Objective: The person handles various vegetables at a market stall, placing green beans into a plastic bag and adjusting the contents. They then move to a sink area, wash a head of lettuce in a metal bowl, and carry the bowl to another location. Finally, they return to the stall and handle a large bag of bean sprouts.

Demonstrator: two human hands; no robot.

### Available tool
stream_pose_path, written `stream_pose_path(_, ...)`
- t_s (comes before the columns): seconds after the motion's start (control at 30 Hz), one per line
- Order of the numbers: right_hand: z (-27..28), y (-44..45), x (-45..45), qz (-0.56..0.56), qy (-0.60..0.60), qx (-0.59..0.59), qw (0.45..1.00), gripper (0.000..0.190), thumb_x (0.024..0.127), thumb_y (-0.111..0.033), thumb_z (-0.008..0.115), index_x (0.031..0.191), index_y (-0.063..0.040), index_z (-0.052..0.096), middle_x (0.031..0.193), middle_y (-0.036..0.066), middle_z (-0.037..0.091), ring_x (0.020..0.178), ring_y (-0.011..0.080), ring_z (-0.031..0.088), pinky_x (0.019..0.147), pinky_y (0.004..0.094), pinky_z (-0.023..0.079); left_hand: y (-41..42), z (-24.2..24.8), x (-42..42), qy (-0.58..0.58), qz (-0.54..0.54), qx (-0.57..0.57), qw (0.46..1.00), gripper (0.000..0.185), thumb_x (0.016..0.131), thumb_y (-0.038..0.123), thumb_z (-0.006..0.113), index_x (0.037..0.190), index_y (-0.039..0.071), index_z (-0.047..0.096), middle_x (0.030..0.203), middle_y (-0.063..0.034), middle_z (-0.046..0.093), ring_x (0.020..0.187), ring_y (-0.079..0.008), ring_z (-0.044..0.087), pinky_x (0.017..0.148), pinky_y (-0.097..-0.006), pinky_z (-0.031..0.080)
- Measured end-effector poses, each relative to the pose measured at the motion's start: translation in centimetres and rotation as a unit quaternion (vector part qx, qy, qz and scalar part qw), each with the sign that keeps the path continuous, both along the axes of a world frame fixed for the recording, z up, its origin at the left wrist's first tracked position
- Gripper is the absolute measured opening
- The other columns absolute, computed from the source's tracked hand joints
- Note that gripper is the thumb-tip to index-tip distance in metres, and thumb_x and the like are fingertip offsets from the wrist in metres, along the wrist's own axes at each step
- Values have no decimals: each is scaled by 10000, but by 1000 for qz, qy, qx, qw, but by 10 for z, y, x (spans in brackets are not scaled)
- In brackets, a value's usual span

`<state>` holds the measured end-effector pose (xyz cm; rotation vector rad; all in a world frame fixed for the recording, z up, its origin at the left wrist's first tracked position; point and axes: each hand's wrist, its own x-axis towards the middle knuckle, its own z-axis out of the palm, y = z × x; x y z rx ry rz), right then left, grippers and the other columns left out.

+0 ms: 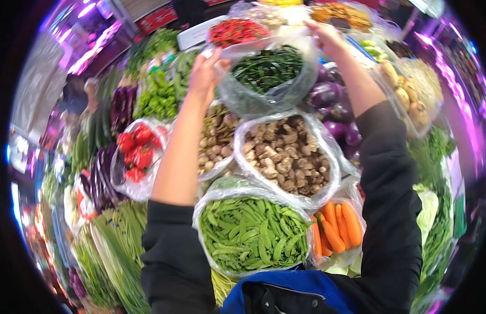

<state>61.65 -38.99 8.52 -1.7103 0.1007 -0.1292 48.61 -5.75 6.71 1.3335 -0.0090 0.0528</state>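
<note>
A large clear plastic bag (262,102) of slim dark green vegetables (268,68), probably chili peppers, stands at arm's length before me. My left hand (205,74) pinches the bag's left rim. At the far right rim is my right hand (326,36), blurred, its fingers on or beside the plastic; whether it grips cannot be told. Red chilies (239,31) lie just beyond the bag. Nearer to me sits an open bag of brown mushrooms (288,157), with snow peas (254,231) closest to my body.
Red bell peppers (139,151) and green peppers (156,96) lie left, purple onions (329,96) right. Carrots (339,225) are bagged beside the peas. Potatoes (409,94) fill a container at right. Leafy bundles (117,251) line the near left. A white box (198,33) stands behind.
</note>
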Motion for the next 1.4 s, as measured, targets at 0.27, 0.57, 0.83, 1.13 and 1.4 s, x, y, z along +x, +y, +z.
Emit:
stream_pose_path(0.27,-49,-49,-25,-117,-165,-202,958,455,844,-429,677,1069,-35,650,1042,169,700,990,272,666,885,370,505,8,-116,-63,21,142,113,983,591,910,294,704,1347,-5,442,1062,-98,630,956,-172,597,840,-296,472)
stream_pose_path(0.57,-107,-60,-28,206,8,-478,854,964,611,-425,831,1454,-213,415,1505,262,314,1377,424,331,1114,476,331,-37,-160,-72,-104,82,287,949,999,754,183,843,1499,-26,210,1441,-216,392,1292,-299,439,1104,-379,335)
stream_pose_path(0.83,-100,-38,-43,219,-94,-433,869,1291,513,-598,862,1553,-225,193,1492,197,389,1427,418,253,1150,606,125,-22,-171,-38,36,-3,145,989,928,777,40,791,1488,2,196,1408,-149,438,1242,-237,479,1075,-352,372)
stream_pose_path(1.13,-98,-55,25,304,-34,-339,890,557,651,-416,860,1053,-65,701,889,68,716,849,192,660,787,315,504,-43,-134,12,5,44,272,961,848,659,408,901,1269,-21,496,1179,-141,653,1046,-215,623,927,-329,480)
stream_pose_path(1.4,-92,-50,-30,214,-140,-340,905,723,719,-249,835,1336,-35,524,1213,139,634,1117,250,588,986,364,444,-4,-140,-1,8,-114,274,955,1313,593,394,934,1512,-39,103,1421,-220,465,1313,-281,464,1127,-351,332)
